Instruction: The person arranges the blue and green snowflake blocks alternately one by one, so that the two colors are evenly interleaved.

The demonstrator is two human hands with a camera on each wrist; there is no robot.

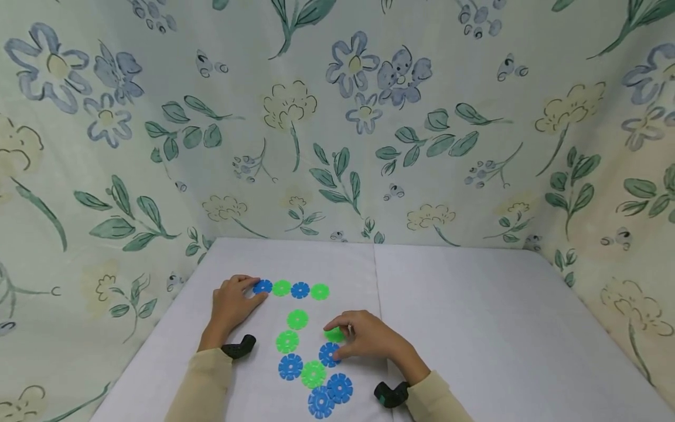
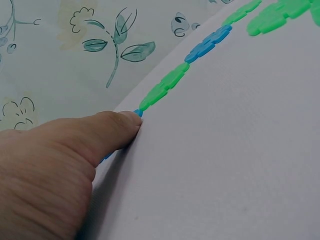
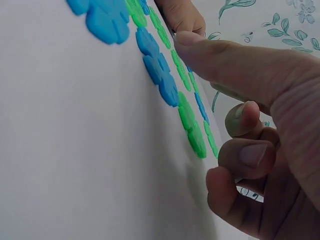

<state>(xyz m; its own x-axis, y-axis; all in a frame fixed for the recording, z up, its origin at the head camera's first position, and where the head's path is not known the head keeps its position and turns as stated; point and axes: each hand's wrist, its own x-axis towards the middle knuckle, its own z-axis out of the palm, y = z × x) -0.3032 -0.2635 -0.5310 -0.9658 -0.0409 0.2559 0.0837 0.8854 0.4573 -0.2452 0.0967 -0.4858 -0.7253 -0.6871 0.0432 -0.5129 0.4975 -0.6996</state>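
Four-colour-alternating pieces, blue and green notched plastic discs, lie flat in a row at the back. My left hand (image 1: pixel 232 305) pinches the blue disc (image 1: pixel 262 286) at that row's left end, thumb at its near edge and index finger at its far edge. In the left wrist view the thumb hides most of this disc. My right hand (image 1: pixel 369 337) hovers over a green disc (image 1: pixel 334 334) and a blue disc (image 1: pixel 328 354), partly covering both. Its thumb and index finger are apart, and the right wrist view shows nothing held; the other fingers curl loosely.
Nearer the front lie more discs: green discs (image 1: pixel 297 319) one behind another, a blue disc (image 1: pixel 290 367), and two overlapping blue discs (image 1: pixel 340 388). A white cloth (image 1: pixel 474 328) covers the table. Floral fabric (image 1: pixel 337 117) hangs behind and at the sides.
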